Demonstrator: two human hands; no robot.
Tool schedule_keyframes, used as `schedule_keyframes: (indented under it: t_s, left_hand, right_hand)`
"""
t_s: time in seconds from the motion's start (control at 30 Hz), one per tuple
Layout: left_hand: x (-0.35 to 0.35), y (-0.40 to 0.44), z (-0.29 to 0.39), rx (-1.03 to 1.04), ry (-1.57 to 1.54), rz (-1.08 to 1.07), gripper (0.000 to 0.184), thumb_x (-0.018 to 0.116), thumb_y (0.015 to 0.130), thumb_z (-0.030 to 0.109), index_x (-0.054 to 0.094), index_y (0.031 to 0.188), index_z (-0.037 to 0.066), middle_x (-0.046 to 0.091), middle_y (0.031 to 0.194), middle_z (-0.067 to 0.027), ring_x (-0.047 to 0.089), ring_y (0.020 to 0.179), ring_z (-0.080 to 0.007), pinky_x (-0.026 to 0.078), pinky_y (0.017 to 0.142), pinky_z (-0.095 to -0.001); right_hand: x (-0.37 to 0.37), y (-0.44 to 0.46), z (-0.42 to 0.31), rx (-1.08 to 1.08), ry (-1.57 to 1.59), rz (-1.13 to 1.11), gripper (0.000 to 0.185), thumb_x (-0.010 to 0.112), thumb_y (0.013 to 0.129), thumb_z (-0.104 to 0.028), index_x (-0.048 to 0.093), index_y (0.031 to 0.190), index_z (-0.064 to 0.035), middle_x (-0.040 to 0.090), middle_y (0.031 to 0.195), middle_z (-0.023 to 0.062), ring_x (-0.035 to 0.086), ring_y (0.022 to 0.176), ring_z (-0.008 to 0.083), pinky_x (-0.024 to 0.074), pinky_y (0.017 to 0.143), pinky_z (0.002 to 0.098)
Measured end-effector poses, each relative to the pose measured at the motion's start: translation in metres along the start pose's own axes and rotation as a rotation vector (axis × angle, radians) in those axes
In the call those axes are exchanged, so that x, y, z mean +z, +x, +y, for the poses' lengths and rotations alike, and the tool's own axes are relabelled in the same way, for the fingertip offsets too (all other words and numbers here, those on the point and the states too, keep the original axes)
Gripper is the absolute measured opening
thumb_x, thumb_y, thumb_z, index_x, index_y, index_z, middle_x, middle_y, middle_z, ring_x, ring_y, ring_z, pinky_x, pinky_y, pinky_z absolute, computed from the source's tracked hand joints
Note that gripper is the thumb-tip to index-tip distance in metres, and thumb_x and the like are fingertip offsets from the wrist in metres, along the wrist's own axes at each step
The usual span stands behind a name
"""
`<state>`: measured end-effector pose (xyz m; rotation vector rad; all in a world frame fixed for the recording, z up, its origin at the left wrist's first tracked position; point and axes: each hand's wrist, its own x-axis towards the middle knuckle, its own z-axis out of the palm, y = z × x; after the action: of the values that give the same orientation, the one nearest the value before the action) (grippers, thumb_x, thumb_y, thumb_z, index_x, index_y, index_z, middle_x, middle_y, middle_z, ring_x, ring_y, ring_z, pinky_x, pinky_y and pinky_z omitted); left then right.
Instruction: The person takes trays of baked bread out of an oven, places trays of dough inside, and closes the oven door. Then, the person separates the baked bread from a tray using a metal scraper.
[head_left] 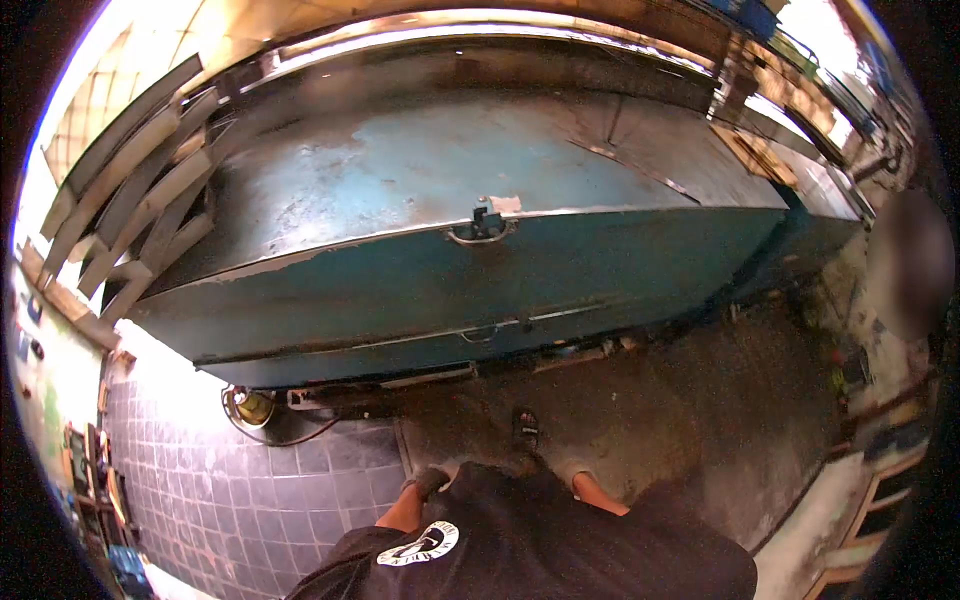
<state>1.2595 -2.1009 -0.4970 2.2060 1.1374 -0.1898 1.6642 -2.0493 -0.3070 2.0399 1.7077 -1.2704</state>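
Blue-green metal, scuffed and worn, makes up the long chest [600,265] that stands across the floor before the person in the black shirt [590,545]. Looking on, I see both arms hanging low, close against the body, with neither raised toward the chest. The left forearm [398,514] slants forward and inward from beside the shirt's round white print [420,545], ending at a dark, blurred left hand [432,482]. On the other side the right forearm [602,494] also angles inward, leaning the opposite way, and its far end is too unclear for me to make out the hand. Whether the fingers on either side are curled, spread or gripping anything, I cannot tell. Between the arms, a sandalled foot [526,428] rests on the dark floor [700,420].

The chest's upper latch [485,228] sits at the middle of its front edge, well apart from the hands. A thin bar [640,172] lies slantwise on its top [380,160]; bent metal strips [135,190] pile up at its left end, and wooden boards [755,155] lie near the right.
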Motion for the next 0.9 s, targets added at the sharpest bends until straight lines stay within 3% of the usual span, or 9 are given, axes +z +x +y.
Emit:
schedule_keyframes:
  t_s: [0.03,0.1,0.47,0.53,0.63,0.73,0.8,0.83,0.9]
  left_hand:
    - [0.030,-0.027,-0.014,-0.249,-0.090,-0.031,0.037,0.067,0.087,0.032,0.077,0.115,0.011,0.073,0.122,-0.0166,0.069,0.113,-0.0376,0.052,0.096,-0.0471]
    - [0.035,-0.074,-0.004,-0.352,-0.140,-0.104,0.036,0.067,0.087,0.032,0.077,0.114,0.011,0.074,0.120,-0.0164,0.069,0.112,-0.0368,0.053,0.094,-0.0469]
    - [0.010,-0.151,0.031,-0.353,-0.071,-0.143,0.032,0.064,0.087,0.032,0.078,0.108,0.012,0.076,0.111,-0.0155,0.073,0.105,-0.0324,0.057,0.086,-0.0461]
    - [0.008,-0.114,0.028,-0.419,-0.068,-0.366,0.028,0.063,0.089,0.029,0.077,0.106,0.012,0.076,0.112,-0.0153,0.073,0.106,-0.0319,0.057,0.086,-0.0458]
    - [0.035,-0.073,0.018,-0.167,0.012,-0.002,0.023,0.063,0.090,0.022,0.077,0.107,0.013,0.074,0.117,-0.0135,0.072,0.109,-0.0297,0.057,0.088,-0.0433]
    - [0.017,-0.054,0.051,0.144,0.414,0.045,0.024,0.062,0.090,0.016,0.075,0.111,0.015,0.075,0.114,-0.0094,0.074,0.097,-0.0265,0.061,0.082,-0.0388]
    - [-0.001,-0.055,0.106,0.082,0.417,-0.013,0.026,0.062,0.090,0.015,0.076,0.113,0.015,0.076,0.112,-0.0086,0.075,0.090,-0.0242,0.059,0.077,-0.0368]
    - [0.002,-0.057,0.121,-0.061,-0.139,0.045,0.023,0.066,0.090,0.018,0.076,0.109,0.014,0.077,0.100,-0.0073,0.073,0.083,-0.0212,0.056,0.071,-0.0358]
    - [0.002,-0.053,0.177,-0.197,-0.241,-0.008,0.022,0.067,0.090,0.022,0.076,0.108,0.012,0.075,0.093,-0.0067,0.070,0.079,-0.0204,0.055,0.069,-0.0357]
  right_hand:
    - [0.013,-0.011,0.013,0.039,0.027,0.009,0.047,0.057,0.096,-0.043,0.067,0.130,-0.0130,0.065,0.134,0.0218,0.060,0.125,0.0392,0.0470,0.106,0.0460]
    - [0.036,-0.034,0.034,0.112,0.076,0.027,0.047,0.056,0.096,-0.044,0.067,0.130,-0.0132,0.064,0.135,0.0218,0.060,0.125,0.0391,0.0470,0.106,0.0460]
    - [0.098,-0.102,0.086,0.261,0.195,0.085,0.050,0.053,0.097,-0.049,0.067,0.130,-0.0142,0.064,0.136,0.0218,0.060,0.127,0.0388,0.0467,0.107,0.0457]
    - [0.102,-0.114,0.083,0.252,0.208,0.092,0.050,0.053,0.097,-0.049,0.067,0.130,-0.0144,0.064,0.136,0.0218,0.060,0.127,0.0387,0.0467,0.107,0.0457]
    - [0.100,-0.145,0.076,0.233,0.212,0.107,0.051,0.052,0.097,-0.051,0.067,0.131,-0.0147,0.064,0.137,0.0219,0.060,0.127,0.0386,0.0466,0.108,0.0456]
    - [0.084,-0.197,0.061,0.219,0.212,0.129,0.052,0.051,0.097,-0.052,0.066,0.131,-0.0149,0.063,0.137,0.0219,0.060,0.127,0.0385,0.0465,0.108,0.0455]
    - [0.121,-0.178,0.101,0.356,0.268,0.166,0.059,0.053,0.093,-0.059,0.065,0.131,-0.0161,0.063,0.137,0.0228,0.061,0.126,0.0386,0.0476,0.106,0.0471]
    - [0.192,-0.114,0.164,0.258,0.194,0.366,0.072,0.057,0.084,-0.067,0.060,0.138,-0.0179,0.065,0.136,0.0215,0.062,0.124,0.0425,0.0492,0.103,0.0511]
    - [0.180,-0.190,0.162,0.228,0.323,0.403,0.068,0.056,0.085,-0.063,0.067,0.127,-0.0112,0.067,0.130,0.0236,0.063,0.121,0.0439,0.0498,0.100,0.0495]
